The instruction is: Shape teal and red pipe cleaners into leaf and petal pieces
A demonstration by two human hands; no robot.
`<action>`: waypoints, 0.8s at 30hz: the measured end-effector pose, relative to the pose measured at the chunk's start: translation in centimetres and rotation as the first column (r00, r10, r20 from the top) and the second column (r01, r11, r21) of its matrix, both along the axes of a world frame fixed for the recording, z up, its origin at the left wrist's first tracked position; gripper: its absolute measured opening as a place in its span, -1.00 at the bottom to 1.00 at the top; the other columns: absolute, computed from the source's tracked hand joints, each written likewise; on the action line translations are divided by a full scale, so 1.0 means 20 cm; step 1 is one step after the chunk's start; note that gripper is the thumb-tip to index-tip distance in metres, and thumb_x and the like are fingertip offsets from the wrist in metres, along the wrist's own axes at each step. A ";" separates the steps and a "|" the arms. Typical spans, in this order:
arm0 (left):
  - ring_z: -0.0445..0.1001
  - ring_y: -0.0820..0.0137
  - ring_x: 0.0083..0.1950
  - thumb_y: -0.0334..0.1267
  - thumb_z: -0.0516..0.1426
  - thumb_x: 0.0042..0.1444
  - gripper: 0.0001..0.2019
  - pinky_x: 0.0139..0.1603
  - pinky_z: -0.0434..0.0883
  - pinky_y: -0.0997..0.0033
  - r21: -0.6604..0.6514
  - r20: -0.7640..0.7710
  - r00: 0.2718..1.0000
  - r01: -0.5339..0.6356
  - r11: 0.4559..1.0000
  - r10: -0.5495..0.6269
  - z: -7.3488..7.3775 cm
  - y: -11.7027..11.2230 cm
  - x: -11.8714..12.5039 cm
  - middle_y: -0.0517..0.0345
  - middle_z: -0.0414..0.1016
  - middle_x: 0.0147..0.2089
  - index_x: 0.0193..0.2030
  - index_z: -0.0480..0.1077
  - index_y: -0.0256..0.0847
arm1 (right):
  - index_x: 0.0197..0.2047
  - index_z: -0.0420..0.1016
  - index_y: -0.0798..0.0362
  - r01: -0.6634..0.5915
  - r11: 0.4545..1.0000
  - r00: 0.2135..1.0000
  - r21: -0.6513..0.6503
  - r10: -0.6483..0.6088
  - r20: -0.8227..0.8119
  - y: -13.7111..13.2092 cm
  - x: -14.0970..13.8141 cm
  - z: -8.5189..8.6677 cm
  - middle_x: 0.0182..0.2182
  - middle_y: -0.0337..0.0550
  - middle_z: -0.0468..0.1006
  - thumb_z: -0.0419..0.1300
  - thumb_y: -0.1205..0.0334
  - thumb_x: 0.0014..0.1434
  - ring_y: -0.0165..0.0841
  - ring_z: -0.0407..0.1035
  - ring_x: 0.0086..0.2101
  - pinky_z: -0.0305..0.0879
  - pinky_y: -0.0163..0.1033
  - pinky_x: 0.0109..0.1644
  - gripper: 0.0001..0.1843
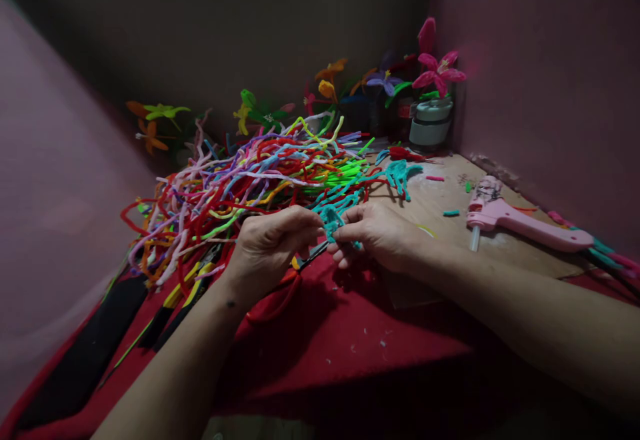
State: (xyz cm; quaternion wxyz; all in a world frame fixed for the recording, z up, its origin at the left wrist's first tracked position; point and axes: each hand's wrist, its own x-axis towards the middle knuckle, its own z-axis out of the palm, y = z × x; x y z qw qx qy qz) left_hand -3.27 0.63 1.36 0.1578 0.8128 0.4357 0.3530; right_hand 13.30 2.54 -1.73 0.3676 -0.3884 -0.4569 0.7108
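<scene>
Between our two hands, just above the scissors' blades, we have a small, looped piece of fuzzy teal stem (pixel 331 221). Our right hand (pixel 367 230) pinches it between thumb and forefinger, the other fingers curled below; the fingertips of our left hand (pixel 277 240) are drawn together at its other edge, though we cannot tell whether they grip it. Under our left hand lie scissors with red looped handles (pixel 277 301) on a red cloth (pixel 350 353), and pliers with yellow-and-black handles (pixel 180 290) rest to the left. Beyond our hands spreads a tangled heap of multicoloured fuzzy stems (pixel 250 180). To the right, a pink plastic glue gun (pixel 530 223) lies on a tan board (pixel 425 210), near a bent teal fuzzy cluster (pixel 399 173). Farthest back, a bright pink fuzzy flower (pixel 440 73) rises above a grey-green container (pixel 430 127).
</scene>
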 end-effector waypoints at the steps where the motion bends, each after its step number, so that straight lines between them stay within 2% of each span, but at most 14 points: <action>1: 0.36 0.54 -0.53 -0.28 0.09 0.06 -0.89 -0.48 0.31 0.58 0.055 -0.065 0.998 0.015 0.998 -0.012 0.01 0.00 0.00 0.24 0.43 -0.51 -0.39 0.41 -0.22 | -0.61 0.25 0.11 0.006 1.000 1.000 0.001 -0.006 0.004 0.00 0.00 0.00 -0.70 -0.16 0.44 0.11 0.51 -0.13 -0.42 0.37 -0.66 0.39 -0.35 -0.60 -0.85; 5: 0.30 0.53 -0.46 -0.32 0.04 0.09 -0.86 -0.43 0.23 0.54 0.207 -0.372 0.928 0.097 0.973 -0.014 0.02 -0.01 0.01 0.19 0.36 -0.46 -0.41 0.39 -0.25 | -0.60 0.27 0.13 0.020 1.000 1.000 0.011 -0.020 0.017 0.00 -0.01 0.00 -0.69 -0.18 0.43 0.09 0.54 -0.16 -0.42 0.36 -0.65 0.39 -0.34 -0.58 -0.86; 8: 0.25 0.53 -0.48 -0.30 0.00 0.11 -0.83 -0.46 0.18 0.51 0.254 -0.493 0.868 0.083 0.964 0.055 -0.01 0.00 0.01 0.18 0.30 -0.46 -0.45 0.33 -0.26 | -0.61 0.25 0.12 0.034 0.999 0.999 0.020 -0.035 0.032 0.00 -0.01 0.00 -0.68 -0.19 0.43 0.08 0.54 -0.18 -0.41 0.36 -0.64 0.37 -0.32 -0.57 -0.85; 10: 0.25 0.52 -0.47 -0.30 -0.03 0.13 -0.82 -0.45 0.17 0.50 0.284 -0.531 0.842 0.071 0.956 0.096 -0.03 0.00 0.02 0.18 0.29 -0.46 -0.45 0.30 -0.25 | -0.62 0.24 0.12 0.038 0.997 0.998 0.061 -0.041 0.048 0.00 -0.01 -0.01 -0.68 -0.20 0.42 0.07 0.53 -0.18 -0.42 0.35 -0.64 0.36 -0.32 -0.57 -0.85; 13: 0.27 0.50 -0.46 -0.32 -0.05 0.14 -0.82 -0.45 0.17 0.49 0.341 -0.580 0.802 0.074 0.937 0.147 -0.06 -0.01 0.02 0.17 0.30 -0.44 -0.44 0.28 -0.24 | -0.60 0.28 0.12 0.038 0.980 0.994 0.195 -0.058 0.098 -0.01 -0.01 -0.02 -0.66 -0.23 0.40 0.06 0.52 -0.19 -0.47 0.31 -0.64 0.30 -0.35 -0.54 -0.88; 16: 0.26 0.47 -0.49 -0.35 -0.06 0.13 -0.85 -0.51 0.12 0.46 0.412 -0.634 0.740 0.076 0.908 0.225 -0.08 -0.03 0.04 0.17 0.30 -0.46 -0.42 0.27 -0.23 | -0.58 0.31 0.13 0.057 0.933 0.980 0.356 -0.120 0.158 -0.02 -0.01 -0.03 -0.63 -0.29 0.37 0.05 0.51 -0.18 -0.53 0.22 -0.61 0.20 -0.40 -0.54 -0.88; 19: 0.24 0.44 -0.53 -0.39 -0.05 0.11 -0.85 -0.56 0.08 0.43 0.492 -0.657 0.686 0.078 0.867 0.312 -0.09 -0.05 0.07 0.16 0.27 -0.49 -0.44 0.27 -0.22 | -0.61 0.29 0.12 0.078 0.872 0.980 0.482 -0.156 0.124 -0.03 -0.01 -0.04 -0.64 -0.35 0.29 0.02 0.51 -0.17 -0.56 0.15 -0.59 0.12 -0.43 -0.53 -0.87; 21: 0.25 0.43 -0.52 -0.41 -0.05 0.10 -0.85 -0.56 0.10 0.43 0.519 -0.654 0.677 0.074 0.852 0.339 -0.10 -0.07 0.08 0.15 0.26 -0.50 -0.45 0.26 -0.22 | -0.61 0.28 0.12 0.089 0.864 0.988 0.495 -0.141 0.069 -0.03 -0.02 -0.04 -0.64 -0.36 0.28 0.02 0.50 -0.16 -0.57 0.15 -0.59 0.12 -0.44 -0.51 -0.86; 24: 0.30 0.42 -0.46 -0.42 -0.06 0.10 -0.88 -0.50 0.20 0.46 0.461 -0.651 0.712 0.099 0.882 0.261 -0.09 -0.07 0.08 0.13 0.28 -0.45 -0.39 0.26 -0.23 | -0.57 0.32 0.12 0.074 0.925 0.997 0.374 -0.078 -0.005 -0.02 -0.02 -0.04 -0.64 -0.34 0.33 0.05 0.46 -0.12 -0.54 0.22 -0.60 0.20 -0.41 -0.51 -0.90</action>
